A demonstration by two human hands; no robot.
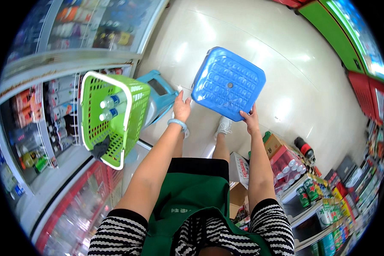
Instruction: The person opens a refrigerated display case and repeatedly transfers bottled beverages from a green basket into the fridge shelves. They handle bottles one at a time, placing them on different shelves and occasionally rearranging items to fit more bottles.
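A blue plastic stool (228, 84) is in front of me, its ribbed square top with a small centre hole facing up. My right hand (251, 120) grips its near right edge. Just left of the stool's near left corner is my left hand (181, 108), empty and with fingers apart. A light blue bangle (177, 123) circles that wrist. Further left, a green plastic shopping basket (137, 105) with a white rim and handle leans tilted against or on a teal plastic stool (158, 91). Two clear bottles (112, 107) with blue labels lie inside it.
Drink coolers (67, 57) line the left side, with a red-framed glass case (80, 198) below. Shrink-wrapped cans (286, 166), cartons (240, 168) and a dark bottle (304, 148) stand near my right. Stocked shelves (320, 204) are at lower right; green and red cabinets (336, 35) at upper right.
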